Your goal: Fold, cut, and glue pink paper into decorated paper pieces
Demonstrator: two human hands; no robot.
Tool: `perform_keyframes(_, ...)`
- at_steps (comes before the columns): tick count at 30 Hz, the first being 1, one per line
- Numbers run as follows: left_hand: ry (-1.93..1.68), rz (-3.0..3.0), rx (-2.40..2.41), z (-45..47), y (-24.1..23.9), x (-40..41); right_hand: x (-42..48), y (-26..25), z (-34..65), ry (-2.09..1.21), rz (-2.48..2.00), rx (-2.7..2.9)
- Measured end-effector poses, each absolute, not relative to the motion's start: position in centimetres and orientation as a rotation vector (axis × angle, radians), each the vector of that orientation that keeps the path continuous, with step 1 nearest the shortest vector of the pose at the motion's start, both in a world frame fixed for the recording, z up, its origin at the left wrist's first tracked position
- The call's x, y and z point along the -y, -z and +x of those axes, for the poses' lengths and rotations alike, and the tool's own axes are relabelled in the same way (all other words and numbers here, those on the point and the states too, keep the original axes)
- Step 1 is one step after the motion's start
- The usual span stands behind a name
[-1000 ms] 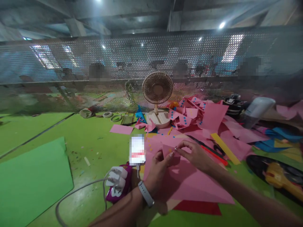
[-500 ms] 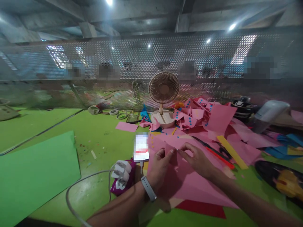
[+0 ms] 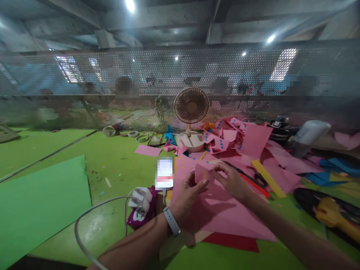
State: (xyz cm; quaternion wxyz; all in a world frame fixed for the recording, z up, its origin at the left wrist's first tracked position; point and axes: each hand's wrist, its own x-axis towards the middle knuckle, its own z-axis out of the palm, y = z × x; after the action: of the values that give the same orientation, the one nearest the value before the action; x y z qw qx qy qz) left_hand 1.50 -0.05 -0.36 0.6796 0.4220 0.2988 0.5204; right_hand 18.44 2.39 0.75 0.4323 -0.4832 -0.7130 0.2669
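My left hand is closed on a small pink paper piece, which stands raised with small yellow marks on its face. The thumb presses the lower right of the piece and the fingers curl behind it. My right hand has its thumb and index finger pinched together at the piece's right edge. Both hands are above a large pink paper sheet lying on the green table. Left of them lies a lit phone with a cable plugged into its lower end.
A purple power strip holds a white plug. Behind stand a small fan and a heap of folded pink paper. To the right lie scissors, a yellow strip and a black tray. A green sheet covers the left.
The small pink piece has turned so its face with yellow marks shows. My right fingertips have risen slightly along its edge. The whole view has shifted a little.
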Motion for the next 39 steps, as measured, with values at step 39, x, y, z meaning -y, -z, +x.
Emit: perform_keyframes(39,-0.999,0.906,-0.847,1.4,1.9,-1.2,-16.2,-11.5,34.0,0.177,-1.574,1.296)
